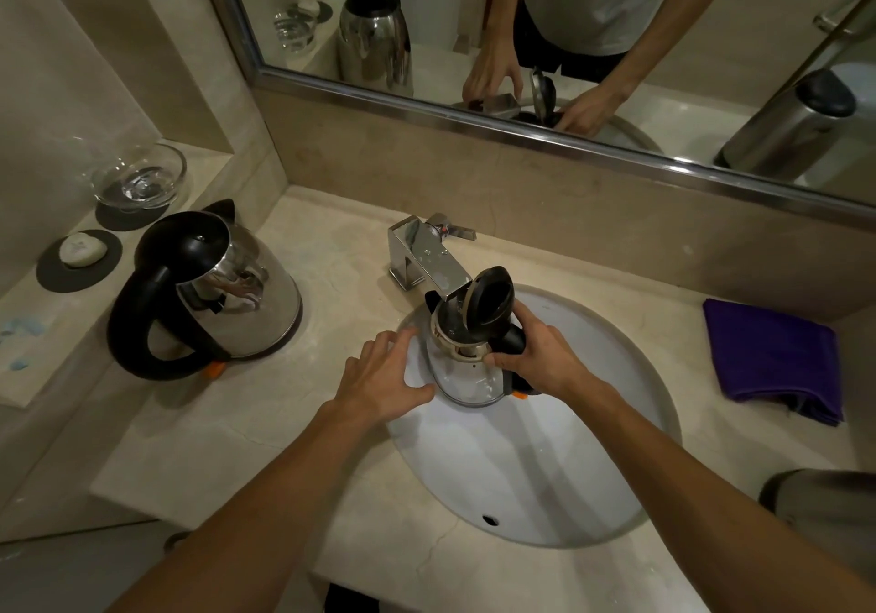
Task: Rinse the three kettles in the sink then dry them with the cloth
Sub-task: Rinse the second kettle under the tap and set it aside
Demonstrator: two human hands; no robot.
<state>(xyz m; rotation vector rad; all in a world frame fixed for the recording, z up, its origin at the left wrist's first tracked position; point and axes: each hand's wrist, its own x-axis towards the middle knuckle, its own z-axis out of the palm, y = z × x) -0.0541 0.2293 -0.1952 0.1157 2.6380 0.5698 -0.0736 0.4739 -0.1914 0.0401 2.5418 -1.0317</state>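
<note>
1. Step in hand: rinsing one of the three. The held kettle is over the sink at its far-left rim, mouth right under the faucet outlet. Lid is swung up and open. I cannot tell if water is running; no stream shows.
2. Right hand: fingers curled round the black handle on the kettle's right side, taking the weight.
3. Left hand: fingers fairly straight and lightly spread, laid against the kettle's left flank, thumb toward the base. It steadies and does not grip.
4. Orientation: long axis runs from the base, nearest the person, up to the mouth at the faucet. The kettle looks close to upright, perhaps leaning toward the far edge; how much is hard to judge. Spout points far-left, handle near-right.
5. Second kettle stands on the desk at its left edge, lid shut, handle toward the front.
6. Third: a grey rounded shape at the right-front corner is probably it, but it is cut off.
7. Purple cloth lies folded near the desk's right edge, untouched.
8. Progress: early, judging by the folded cloth.
9. Next move, as I judge it: take in water, swirl, and tip out over the basin, keeping the base's electrical contact fairly dry.
</note>
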